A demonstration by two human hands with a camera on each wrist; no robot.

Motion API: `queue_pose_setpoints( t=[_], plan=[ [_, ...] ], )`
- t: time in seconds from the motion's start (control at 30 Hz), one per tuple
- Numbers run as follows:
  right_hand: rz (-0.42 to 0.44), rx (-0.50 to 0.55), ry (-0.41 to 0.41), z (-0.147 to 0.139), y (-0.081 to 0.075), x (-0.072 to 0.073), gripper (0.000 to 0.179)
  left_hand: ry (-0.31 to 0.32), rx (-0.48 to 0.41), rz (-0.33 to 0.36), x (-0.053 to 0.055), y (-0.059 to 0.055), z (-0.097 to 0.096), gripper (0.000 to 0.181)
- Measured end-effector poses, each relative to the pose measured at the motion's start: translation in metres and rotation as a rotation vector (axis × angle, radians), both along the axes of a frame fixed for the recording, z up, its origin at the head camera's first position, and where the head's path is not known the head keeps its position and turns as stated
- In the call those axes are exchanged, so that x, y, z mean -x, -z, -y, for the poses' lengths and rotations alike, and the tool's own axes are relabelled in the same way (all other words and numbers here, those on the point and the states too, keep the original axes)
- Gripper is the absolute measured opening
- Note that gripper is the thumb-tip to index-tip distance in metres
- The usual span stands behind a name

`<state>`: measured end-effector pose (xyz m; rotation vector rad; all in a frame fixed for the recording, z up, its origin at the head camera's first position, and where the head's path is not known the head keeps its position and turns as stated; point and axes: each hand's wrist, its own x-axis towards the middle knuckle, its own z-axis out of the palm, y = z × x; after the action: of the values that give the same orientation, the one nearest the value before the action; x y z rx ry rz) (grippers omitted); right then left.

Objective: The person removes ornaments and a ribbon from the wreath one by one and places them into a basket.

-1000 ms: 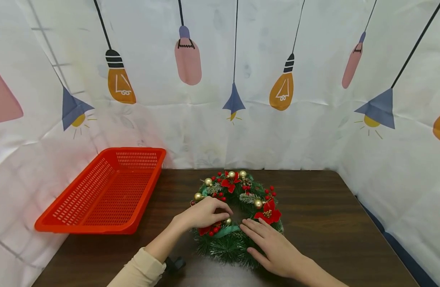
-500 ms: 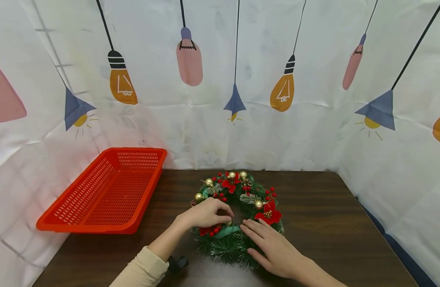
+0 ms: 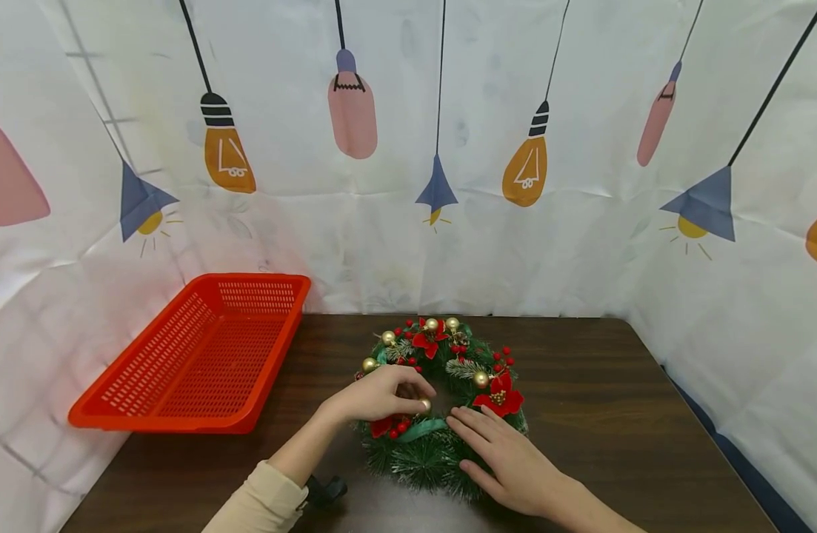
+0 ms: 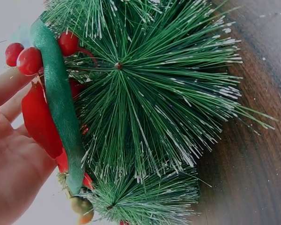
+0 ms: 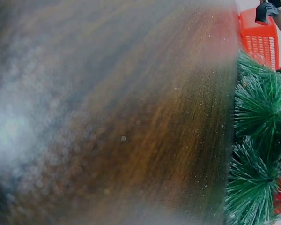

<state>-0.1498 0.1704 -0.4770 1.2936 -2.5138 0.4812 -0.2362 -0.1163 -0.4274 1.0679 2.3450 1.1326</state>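
A green Christmas wreath (image 3: 418,459) with frosted pine needles lies on the table, trimmed with red poinsettias (image 3: 498,396), red berries (image 4: 30,61), gold balls and a green ribbon (image 4: 58,89). My left hand (image 3: 375,394) reaches over its near left part. Its thumb and curled fingers pinch a small gold ball (image 3: 424,405) at the inner edge. The left wrist view shows the palm behind the berries and ribbon; the fingertips are hidden there. My right hand (image 3: 504,463) rests with straight fingers on the wreath's near right side.
A red plastic basket (image 3: 255,370) stands at the left of the dark wooden table (image 3: 601,422). Behind hangs a white cloth (image 3: 355,244) printed with lamps. A black strap or device (image 3: 327,490) shows by the left wrist.
The left hand shifts slightly at the gold ball, and the ball shows a little higher, more in sight than half a second ago. The right hand stays put.
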Motion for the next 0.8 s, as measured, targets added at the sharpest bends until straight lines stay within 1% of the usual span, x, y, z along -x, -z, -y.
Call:
queue_pose_setpoints(
  t=[0.27, 0.43, 0.53, 0.7, 0.8],
  plan=[
    [-0.021, 0.003, -0.003, 0.001, 0.000, 0.000, 0.058, -0.020, -0.070, 0.019, 0.000, -0.001, 0.003, 0.020],
    [-0.046, 0.005, 0.013, 0.001, 0.000, -0.001, 0.059, -0.026, -0.114, 0.037, -0.002, -0.003, 0.005, 0.019],
    [-0.061, -0.002, 0.028, 0.001, 0.001, -0.002, 0.059, -0.050, -0.118, 0.048, -0.005, -0.005, 0.006, 0.020],
    [-0.072, -0.020, 0.062, 0.000, 0.002, -0.004, 0.061, -0.108, -0.099, 0.034, -0.010, -0.009, 0.009, 0.022],
    [-0.071, -0.030, 0.079, -0.001, 0.002, -0.006, 0.063, -0.107, -0.128, 0.017, -0.013, -0.012, 0.011, 0.021]
  ],
)
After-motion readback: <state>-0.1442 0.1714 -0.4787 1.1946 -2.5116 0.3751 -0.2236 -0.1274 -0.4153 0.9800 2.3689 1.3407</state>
